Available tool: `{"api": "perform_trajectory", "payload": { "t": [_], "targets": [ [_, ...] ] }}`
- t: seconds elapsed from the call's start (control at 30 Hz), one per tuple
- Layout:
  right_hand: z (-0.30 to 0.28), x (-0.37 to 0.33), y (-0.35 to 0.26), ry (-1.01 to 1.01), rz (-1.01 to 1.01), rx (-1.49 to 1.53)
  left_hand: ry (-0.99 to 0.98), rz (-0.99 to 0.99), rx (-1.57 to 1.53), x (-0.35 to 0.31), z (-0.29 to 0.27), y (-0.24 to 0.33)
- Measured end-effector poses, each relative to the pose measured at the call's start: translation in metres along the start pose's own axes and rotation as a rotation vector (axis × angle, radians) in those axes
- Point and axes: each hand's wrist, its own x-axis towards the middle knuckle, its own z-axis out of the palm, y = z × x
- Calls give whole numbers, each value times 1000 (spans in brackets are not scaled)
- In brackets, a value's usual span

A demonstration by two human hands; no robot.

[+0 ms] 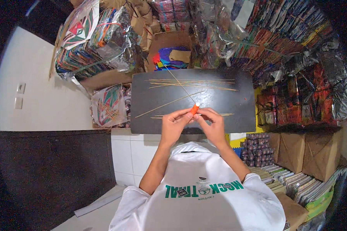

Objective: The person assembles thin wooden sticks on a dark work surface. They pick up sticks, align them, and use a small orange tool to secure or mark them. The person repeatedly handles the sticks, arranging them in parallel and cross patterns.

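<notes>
Over the near edge of a dark table (219,102), my left hand (174,124) and my right hand (213,124) meet, both closed with fingertips pinched on a small orange spool of thread (195,109). The spool has a white end facing away from me. A thin stick (179,82) slants from the spool toward the far left; whether my fingers grip it too is hidden. Another single thin stick (167,104) lies diagonally on the table left of the spool. Several more thin sticks (196,81) lie crosswise at the far side, and a few (156,117) lie partly behind my hands.
Beyond the table a cardboard box (169,38) holds colourful sheets (169,56). Tied stacks of kites (90,42) stand at far left, wrapped bundles (273,38) at far right. At right are stacked dark rolls (257,148) and brown cartons (291,150). Light switches (20,95) sit on the left wall.
</notes>
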Motion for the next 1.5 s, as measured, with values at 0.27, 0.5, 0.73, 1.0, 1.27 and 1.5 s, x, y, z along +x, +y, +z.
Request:
{"api": "perform_trajectory", "payload": {
  "t": [0.27,0.5,0.73,1.0,1.27,1.5],
  "targets": [
    [5,-2,2,52,243,287,-44,22,100,-8,-25,11],
    [-5,-1,9,146,382,512,-12,10,164,-11,-53,13],
    [-25,-1,3,306,310,924,6,23,281,-12,-76,29],
    [-55,-6,23,52,314,1452,24,3,369,-11,-112,33],
    [-71,-23,35,290,424,604,303,57,368,-30,-200,51],
    [-124,-68,102,-150,531,-204,427,90,392,-57,-252,75]
  ]
}}
